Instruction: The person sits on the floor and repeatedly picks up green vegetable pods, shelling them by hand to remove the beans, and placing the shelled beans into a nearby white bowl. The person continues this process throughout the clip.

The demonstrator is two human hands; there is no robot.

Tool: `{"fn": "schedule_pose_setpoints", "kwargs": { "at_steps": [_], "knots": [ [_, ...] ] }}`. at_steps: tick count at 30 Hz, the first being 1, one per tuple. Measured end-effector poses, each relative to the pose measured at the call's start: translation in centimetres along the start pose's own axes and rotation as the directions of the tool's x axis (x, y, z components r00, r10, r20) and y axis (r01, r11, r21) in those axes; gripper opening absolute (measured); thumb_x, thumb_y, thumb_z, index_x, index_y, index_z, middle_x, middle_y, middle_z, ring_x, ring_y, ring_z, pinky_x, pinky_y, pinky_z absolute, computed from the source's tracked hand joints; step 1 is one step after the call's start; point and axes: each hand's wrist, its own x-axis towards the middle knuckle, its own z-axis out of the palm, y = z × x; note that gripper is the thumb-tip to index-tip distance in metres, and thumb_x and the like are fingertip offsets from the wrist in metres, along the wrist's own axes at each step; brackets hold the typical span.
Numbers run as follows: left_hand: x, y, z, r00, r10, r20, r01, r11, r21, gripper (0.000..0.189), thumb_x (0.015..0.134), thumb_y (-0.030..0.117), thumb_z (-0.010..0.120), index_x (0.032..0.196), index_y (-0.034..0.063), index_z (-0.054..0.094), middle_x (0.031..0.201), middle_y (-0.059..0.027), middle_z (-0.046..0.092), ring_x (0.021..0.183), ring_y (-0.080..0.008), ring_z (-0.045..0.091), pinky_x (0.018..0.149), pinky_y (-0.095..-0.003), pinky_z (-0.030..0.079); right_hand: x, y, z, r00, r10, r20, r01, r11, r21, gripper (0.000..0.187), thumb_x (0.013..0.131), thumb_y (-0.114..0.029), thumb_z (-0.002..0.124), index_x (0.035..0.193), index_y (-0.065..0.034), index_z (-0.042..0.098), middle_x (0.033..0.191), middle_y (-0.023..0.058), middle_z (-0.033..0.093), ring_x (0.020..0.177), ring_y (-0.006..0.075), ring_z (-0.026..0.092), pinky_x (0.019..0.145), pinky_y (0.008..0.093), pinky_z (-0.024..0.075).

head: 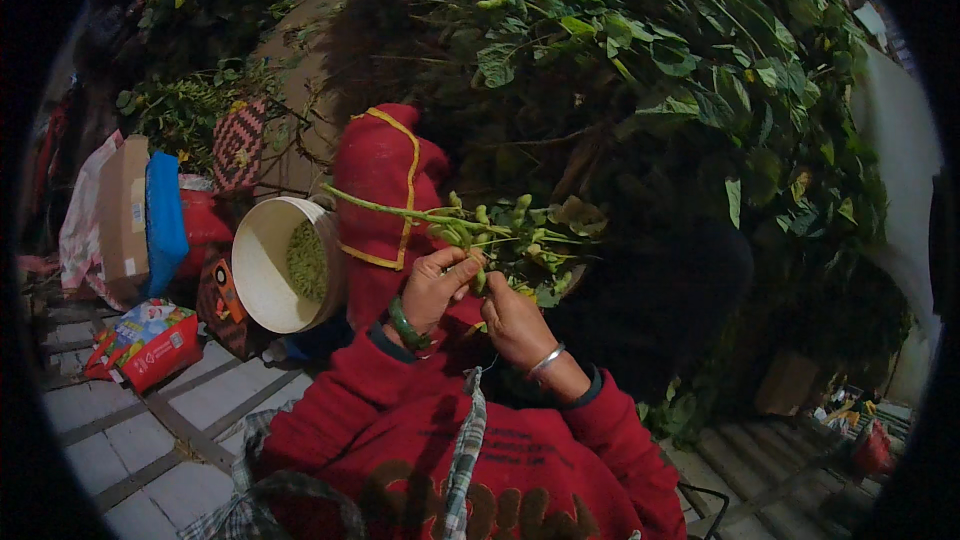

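Observation:
My left hand (435, 289), with a green bangle at the wrist, grips a cut bean stalk (390, 212) among its pods. The stalk reaches left across my red-covered knee, and its leafy, podded stems spread to the right. Between my two hands hangs a plump green pod (479, 283). The fingertips of my right hand (521, 322), which wears a silver bangle, pinch at this pod's edge; their exact hold is partly hidden. Left of my knee, a cream plastic bucket (251, 281) leans with its mouth towards me. Many green pods (306, 261) lie in it.
A large heap of leafy bean plants (675, 52) rises in front and to the right. At the left are a cardboard box (124, 214), a blue container (165, 217), a woven basket (238, 144) and a red printed bag (154, 349) on the tiled floor (120, 427).

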Motion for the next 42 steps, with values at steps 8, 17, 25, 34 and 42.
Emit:
{"fn": "schedule_pose_setpoints", "kwargs": {
  "at_steps": [8, 17, 25, 34, 42],
  "knots": [
    [-0.4, 1.9, -2.7, 0.927, -0.223, 0.302, 0.24, 0.971, -0.021, 0.016, 0.088, 0.02, 0.055, 0.091, 0.0038, 0.057, 0.071, 0.0039, 0.051, 0.055, -0.0023, 0.04, 0.047, -0.0165, 0.031, 0.2, 0.9, 0.3, 0.969, -0.238, 0.073, 0.201, 0.922, 0.331, 0.018, 0.085, -0.011, 0.044, 0.099, -0.0034, 0.038, 0.067, 0.0254, 0.052, 0.068, 0.0459, 0.051, 0.058, 0.0514, 0.0396],
    [-1.0, 1.6, -0.9, 0.961, -0.201, 0.192, 0.203, 0.979, 0.014, 0.021, 0.089, 0.023, 0.054, 0.102, 0.0073, 0.051, 0.075, 0.0032, 0.052, 0.055, -0.002, 0.043, 0.043, -0.0148, 0.029, 0.3, 0.1, -0.4, 0.999, -0.034, -0.039, 0.035, 0.999, 0.007, 0.008, 0.086, -0.009, 0.044, 0.09, -0.0026, 0.04, 0.069, 0.0227, 0.052, 0.068, 0.0427, 0.052, 0.056, 0.0466, 0.0395],
    [-1.6, -1.1, -1.9, 0.965, -0.198, 0.173, 0.209, 0.977, -0.05, 0.023, 0.089, 0.029, 0.052, 0.098, 0.0074, 0.051, 0.068, 0.0036, 0.05, 0.05, -0.0023, 0.042, 0.042, -0.0148, 0.03, -0.2, -1.8, -0.2, 0.995, -0.069, -0.072, 0.046, 0.956, -0.29, 0.018, 0.084, -0.02, 0.05, 0.083, -0.0037, 0.042, 0.059, 0.0214, 0.054, 0.057, 0.0412, 0.055, 0.051, 0.0499, 0.0432],
    [-2.3, -0.3, -1.1, 0.96, -0.238, 0.145, 0.256, 0.959, -0.122, 0.018, 0.091, 0.02, 0.043, 0.104, 0.0078, 0.046, 0.069, 0.0007, 0.052, 0.049, -0.0042, 0.042, 0.04, -0.0161, 0.029, 0.4, -1.4, 0.4, 0.996, -0.03, -0.086, 0.012, 0.978, -0.208, 0.02, 0.083, -0.023, 0.052, 0.085, -0.0039, 0.044, 0.063, 0.021, 0.057, 0.059, 0.0405, 0.056, 0.052, 0.0484, 0.0448],
    [-2.2, 0.3, -0.4, 0.947, -0.273, 0.169, 0.316, 0.886, -0.34, 0.023, 0.091, 0.022, 0.04, 0.108, 0.0081, 0.048, 0.07, 0.0, 0.052, 0.049, -0.0061, 0.041, 0.039, -0.0191, 0.028, 0.1, -2.0, 0.0, 0.964, -0.151, -0.219, 0.087, 0.956, -0.28, 0.017, 0.08, -0.018, 0.057, 0.083, -0.0054, 0.045, 0.066, 0.0179, 0.057, 0.061, 0.0372, 0.057, 0.051, 0.0441, 0.0444]
  ]
}}
